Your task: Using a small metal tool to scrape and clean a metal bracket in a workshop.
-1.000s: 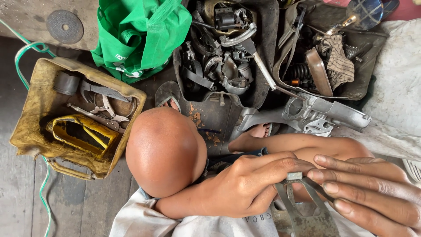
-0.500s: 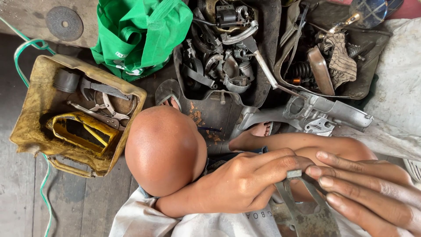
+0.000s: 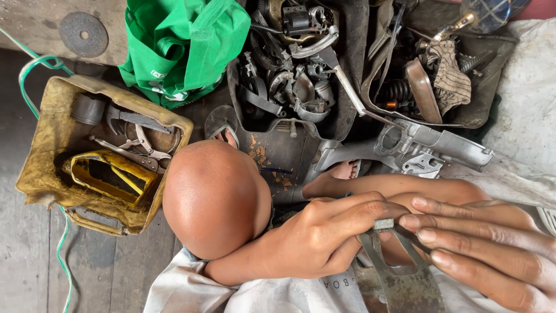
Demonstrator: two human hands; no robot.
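since the earlier frame almost nothing has shifted: my right hand (image 3: 492,249) has crept a touch further along the part, and the left hand (image 3: 330,237) stays where it was. both hands are grasping the same thing, a flat rusty metal bracket (image 3: 405,272) held over my lap just beside my raised knee (image 3: 214,197). the left hand is curled, pinching the bracket's small top end; the right has its fingers (image 3: 457,237) laid long against the upper edge. beyond the knee lie a grey cast metal housing (image 3: 428,148), a black tray of greasy parts (image 3: 295,75), a green bag (image 3: 185,40) and a yellowed cut-open can (image 3: 63,150) holding pliers. my worry is the grip: it is fingertip only on a thin, corroded piece, so i judge it could twist loose and drop into my lap, or its rough edge could scrape the fingers if i press hard.
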